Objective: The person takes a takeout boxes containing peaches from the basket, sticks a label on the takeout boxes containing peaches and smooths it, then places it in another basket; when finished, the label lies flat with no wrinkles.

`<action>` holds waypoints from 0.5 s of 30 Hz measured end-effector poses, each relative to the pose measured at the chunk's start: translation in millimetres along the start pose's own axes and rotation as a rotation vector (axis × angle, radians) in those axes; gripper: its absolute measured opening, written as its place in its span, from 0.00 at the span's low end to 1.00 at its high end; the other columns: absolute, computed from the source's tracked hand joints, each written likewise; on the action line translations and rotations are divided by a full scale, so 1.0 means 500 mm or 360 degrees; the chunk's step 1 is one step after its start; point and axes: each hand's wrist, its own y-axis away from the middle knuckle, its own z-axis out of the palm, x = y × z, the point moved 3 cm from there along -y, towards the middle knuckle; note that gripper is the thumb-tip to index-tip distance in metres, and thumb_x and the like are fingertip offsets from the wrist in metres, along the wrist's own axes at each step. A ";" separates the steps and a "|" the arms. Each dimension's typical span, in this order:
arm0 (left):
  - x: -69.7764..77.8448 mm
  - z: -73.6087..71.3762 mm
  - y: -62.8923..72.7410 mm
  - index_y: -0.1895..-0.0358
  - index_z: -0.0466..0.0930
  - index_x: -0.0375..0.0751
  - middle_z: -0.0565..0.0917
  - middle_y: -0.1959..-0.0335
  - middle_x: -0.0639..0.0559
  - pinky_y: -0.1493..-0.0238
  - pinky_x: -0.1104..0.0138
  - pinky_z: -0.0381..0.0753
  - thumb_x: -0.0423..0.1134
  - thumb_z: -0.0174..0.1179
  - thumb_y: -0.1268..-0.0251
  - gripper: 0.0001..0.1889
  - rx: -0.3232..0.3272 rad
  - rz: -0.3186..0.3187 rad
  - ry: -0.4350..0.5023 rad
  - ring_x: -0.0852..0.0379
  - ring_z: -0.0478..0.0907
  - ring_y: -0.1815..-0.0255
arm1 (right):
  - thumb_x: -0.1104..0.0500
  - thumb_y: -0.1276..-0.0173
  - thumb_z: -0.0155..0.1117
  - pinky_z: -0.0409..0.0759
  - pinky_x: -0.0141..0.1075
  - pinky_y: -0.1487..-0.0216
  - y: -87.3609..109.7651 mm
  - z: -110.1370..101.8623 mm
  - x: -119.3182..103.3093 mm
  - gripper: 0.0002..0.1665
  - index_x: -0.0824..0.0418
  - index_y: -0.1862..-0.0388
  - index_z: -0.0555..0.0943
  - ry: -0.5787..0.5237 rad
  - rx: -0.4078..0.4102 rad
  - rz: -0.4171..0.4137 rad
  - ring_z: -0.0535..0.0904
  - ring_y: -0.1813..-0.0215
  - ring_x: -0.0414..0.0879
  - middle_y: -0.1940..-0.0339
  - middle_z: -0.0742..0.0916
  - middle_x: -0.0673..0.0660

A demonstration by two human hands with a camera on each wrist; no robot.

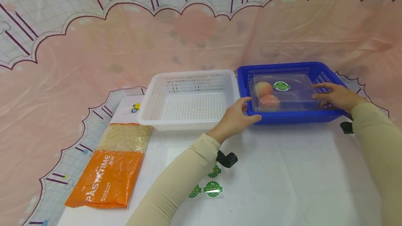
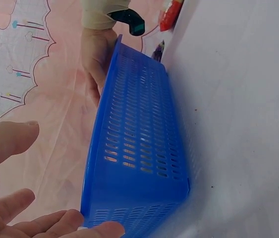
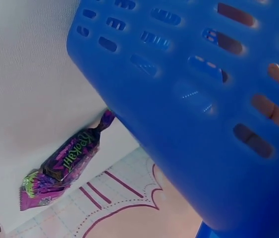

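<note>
A clear plastic box (image 1: 296, 95) lies in the blue basket (image 1: 298, 117). Two round, pinkish-yellow fruits (image 1: 269, 103), peach-like, show through its left part, and a green sticker (image 1: 281, 86) is on top. My right hand (image 1: 340, 97) reaches over the basket's right rim, its extended fingers at the box's right end; contact is unclear. At the basket's front left corner is my left hand (image 1: 233, 119), fingers and thumb spread and holding nothing. In the left wrist view its fingertips (image 2: 112, 229) are by the blue basket's corner. The right wrist view hides the right hand behind the basket wall.
A white basket (image 1: 188, 126) stands left of the blue one. Further left lie an orange PASTATIME bag (image 1: 108, 177) and a small yellow-and-blue item (image 1: 135, 107). A sheet of green stickers (image 1: 213, 189) lies under the left forearm. A purple-wrapped candy (image 3: 72, 156) lies beside the blue basket.
</note>
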 end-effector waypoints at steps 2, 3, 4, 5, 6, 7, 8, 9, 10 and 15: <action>-0.001 0.000 0.000 0.25 0.63 0.51 0.70 0.28 0.49 0.36 0.61 0.74 0.47 0.70 0.36 0.38 0.0002 0.0003 0.0001 0.56 0.68 0.30 | 0.46 0.22 0.57 0.84 0.43 0.56 -0.001 0.001 -0.001 0.43 0.68 0.22 0.54 0.0008 -0.0007 0.0011 0.83 0.56 0.51 0.46 0.82 0.71; -0.001 0.000 0.000 0.25 0.63 0.51 0.70 0.28 0.49 0.36 0.61 0.74 0.47 0.70 0.36 0.38 0.0003 0.0007 0.0001 0.56 0.68 0.30 | 0.45 0.23 0.57 0.84 0.42 0.57 -0.002 0.002 -0.002 0.43 0.68 0.22 0.55 0.0007 -0.0006 0.0019 0.83 0.56 0.51 0.47 0.82 0.70; -0.001 0.000 0.000 0.24 0.63 0.51 0.70 0.28 0.48 0.36 0.61 0.74 0.47 0.70 0.36 0.38 0.0002 0.0011 -0.0001 0.56 0.68 0.30 | 0.45 0.23 0.57 0.83 0.42 0.57 -0.002 0.002 -0.002 0.43 0.67 0.22 0.55 0.0008 -0.0008 0.0024 0.83 0.56 0.51 0.47 0.82 0.69; -0.002 0.000 0.000 0.25 0.63 0.51 0.70 0.28 0.48 0.36 0.61 0.74 0.47 0.70 0.36 0.38 0.0002 0.0013 0.0002 0.56 0.68 0.30 | 0.45 0.23 0.57 0.83 0.41 0.58 -0.002 0.002 -0.003 0.43 0.67 0.22 0.55 0.0007 -0.0010 0.0020 0.83 0.56 0.51 0.48 0.82 0.69; -0.002 0.000 0.000 0.25 0.63 0.51 0.70 0.28 0.48 0.36 0.61 0.74 0.47 0.70 0.36 0.38 0.0001 0.0016 0.0002 0.56 0.68 0.30 | 0.45 0.23 0.57 0.83 0.41 0.58 -0.002 0.002 -0.003 0.43 0.67 0.22 0.56 0.0000 -0.0010 0.0024 0.83 0.56 0.51 0.47 0.82 0.69; -0.002 0.000 0.000 0.25 0.63 0.51 0.70 0.28 0.48 0.36 0.61 0.74 0.47 0.70 0.36 0.38 0.0000 0.0018 0.0004 0.56 0.68 0.30 | 0.45 0.23 0.57 0.83 0.40 0.58 -0.002 0.002 -0.003 0.42 0.67 0.22 0.56 0.0002 -0.0010 0.0026 0.83 0.56 0.50 0.47 0.82 0.69; -0.002 0.000 0.000 0.25 0.63 0.51 0.69 0.27 0.49 0.36 0.61 0.74 0.48 0.70 0.36 0.38 -0.0002 0.0016 0.0004 0.56 0.68 0.29 | 0.45 0.23 0.57 0.84 0.40 0.58 -0.002 0.002 -0.003 0.42 0.67 0.22 0.56 -0.0002 -0.0012 0.0024 0.83 0.56 0.50 0.46 0.81 0.69; -0.002 0.000 0.000 0.25 0.63 0.52 0.69 0.27 0.49 0.36 0.61 0.74 0.48 0.70 0.36 0.38 -0.0004 0.0016 0.0006 0.56 0.68 0.29 | 0.45 0.22 0.57 0.83 0.40 0.58 -0.001 0.002 -0.004 0.42 0.67 0.22 0.55 -0.0010 -0.0016 0.0017 0.82 0.55 0.50 0.45 0.81 0.70; -0.003 0.000 0.000 0.25 0.63 0.52 0.69 0.27 0.49 0.36 0.61 0.74 0.48 0.70 0.36 0.38 -0.0005 0.0014 0.0006 0.56 0.68 0.29 | 0.45 0.22 0.57 0.84 0.40 0.58 -0.001 0.003 -0.004 0.42 0.67 0.22 0.55 -0.0022 -0.0020 0.0017 0.82 0.55 0.50 0.45 0.80 0.70; -0.003 -0.002 0.002 0.25 0.63 0.52 0.70 0.28 0.48 0.36 0.61 0.74 0.48 0.70 0.36 0.38 -0.0007 0.0020 0.0007 0.56 0.69 0.30 | 0.48 0.21 0.55 0.85 0.42 0.54 0.000 0.003 -0.002 0.42 0.68 0.21 0.52 -0.0085 -0.0042 -0.0008 0.83 0.55 0.49 0.42 0.78 0.73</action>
